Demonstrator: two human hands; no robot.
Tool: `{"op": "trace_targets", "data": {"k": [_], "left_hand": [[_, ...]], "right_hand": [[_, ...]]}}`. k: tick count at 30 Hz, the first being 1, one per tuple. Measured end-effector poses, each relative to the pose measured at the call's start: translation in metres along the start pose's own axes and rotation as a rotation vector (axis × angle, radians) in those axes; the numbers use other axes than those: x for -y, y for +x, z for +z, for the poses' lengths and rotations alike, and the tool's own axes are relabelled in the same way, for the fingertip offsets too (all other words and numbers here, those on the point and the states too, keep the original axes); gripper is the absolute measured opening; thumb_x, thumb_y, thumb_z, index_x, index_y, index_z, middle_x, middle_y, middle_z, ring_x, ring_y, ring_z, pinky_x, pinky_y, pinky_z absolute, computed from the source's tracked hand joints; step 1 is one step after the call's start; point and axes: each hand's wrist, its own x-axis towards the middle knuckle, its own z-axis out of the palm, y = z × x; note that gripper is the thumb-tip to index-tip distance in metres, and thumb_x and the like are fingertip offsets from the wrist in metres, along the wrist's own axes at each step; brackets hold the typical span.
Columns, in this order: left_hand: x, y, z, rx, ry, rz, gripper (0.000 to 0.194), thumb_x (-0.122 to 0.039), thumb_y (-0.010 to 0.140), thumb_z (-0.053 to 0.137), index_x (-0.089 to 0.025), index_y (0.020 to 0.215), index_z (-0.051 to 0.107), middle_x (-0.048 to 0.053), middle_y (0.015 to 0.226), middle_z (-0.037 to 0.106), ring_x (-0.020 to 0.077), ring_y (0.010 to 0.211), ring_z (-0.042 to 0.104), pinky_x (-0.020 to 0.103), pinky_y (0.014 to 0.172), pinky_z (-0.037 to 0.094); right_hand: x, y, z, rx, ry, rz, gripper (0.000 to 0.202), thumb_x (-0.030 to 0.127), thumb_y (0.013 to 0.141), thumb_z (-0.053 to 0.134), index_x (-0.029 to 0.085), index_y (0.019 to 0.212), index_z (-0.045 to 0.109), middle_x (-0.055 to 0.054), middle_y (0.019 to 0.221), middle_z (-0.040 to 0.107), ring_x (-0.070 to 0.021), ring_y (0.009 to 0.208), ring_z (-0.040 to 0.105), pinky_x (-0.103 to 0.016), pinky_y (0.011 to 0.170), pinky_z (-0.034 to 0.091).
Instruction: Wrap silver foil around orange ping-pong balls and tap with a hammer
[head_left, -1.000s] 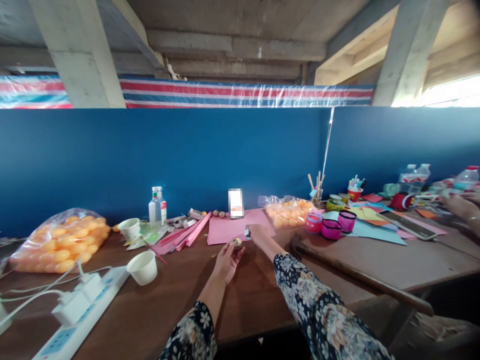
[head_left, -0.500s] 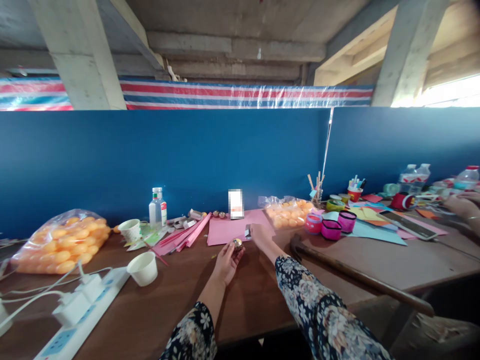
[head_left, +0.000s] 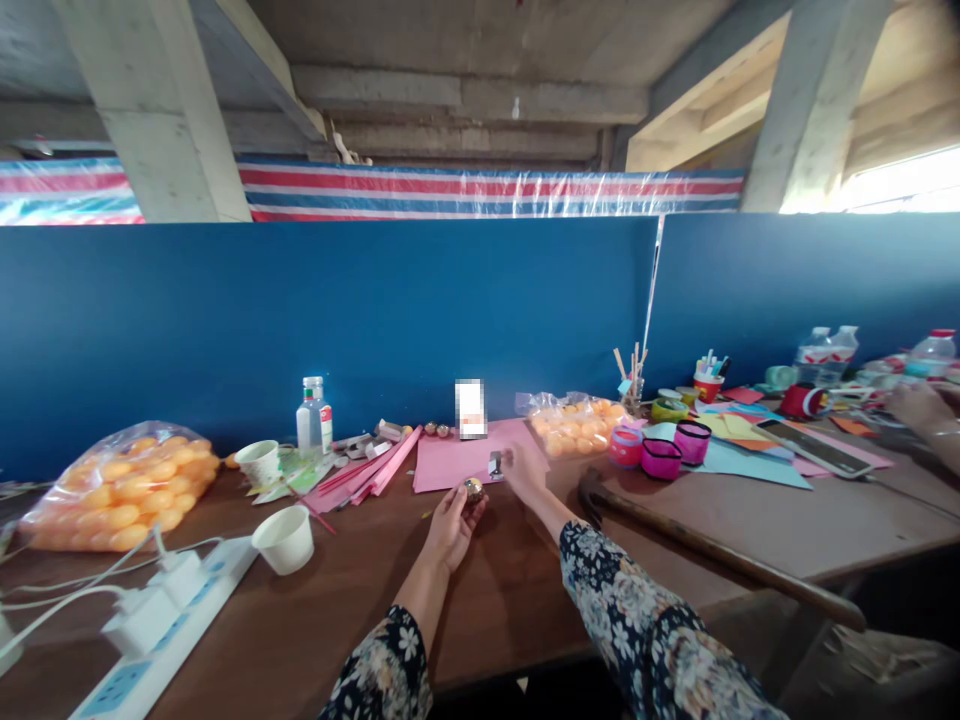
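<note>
My left hand [head_left: 454, 525] is closed, with a small shiny brownish-gold ball [head_left: 474, 489] held in its fingertips just above the table's brown top. To the right of it, my right hand [head_left: 527, 474] pinches a small flat black-and-white piece [head_left: 495, 465] over the near edge of some pink paper [head_left: 442, 468]. The piece is too small to make out further. A short gap separates it from the ball. Behind the hands a white upright card [head_left: 471, 408], partly blurred out, stands on the pink paper. Similar shiny balls [head_left: 436, 430] lie at the paper's back left corner.
A hammer [head_left: 720, 550] lies right of my right arm. Bags of orange balls [head_left: 124, 490] stand left and behind. A white cup [head_left: 283, 540] and a power strip [head_left: 180, 620] are at left. Pink wristbands [head_left: 662, 458] and another person's hand [head_left: 922, 408] are at right.
My right hand has shifted slightly right, and its fingers have changed position on the black-and-white piece. My left hand keeps the ball in nearly the same place.
</note>
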Motion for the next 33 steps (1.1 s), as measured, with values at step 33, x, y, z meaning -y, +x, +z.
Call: {"op": "trace_targets", "data": {"k": [33], "left_hand": [[0.0,-0.001,-0.003,0.075,0.043,0.052,0.031,-0.012,0.068,0.062,-0.018,0.098,0.055,0.003,0.091,0.065,0.0132,0.083,0.06,0.031,0.086,0.043]], "right_hand": [[0.014,-0.07,0.001,0.125,1.087,0.127,0.019,0.033,0.068,0.055,0.017,0.079,0.058,0.0,0.068,0.057,-0.0108,0.056,0.049,-0.02,0.047,0.038]]}}
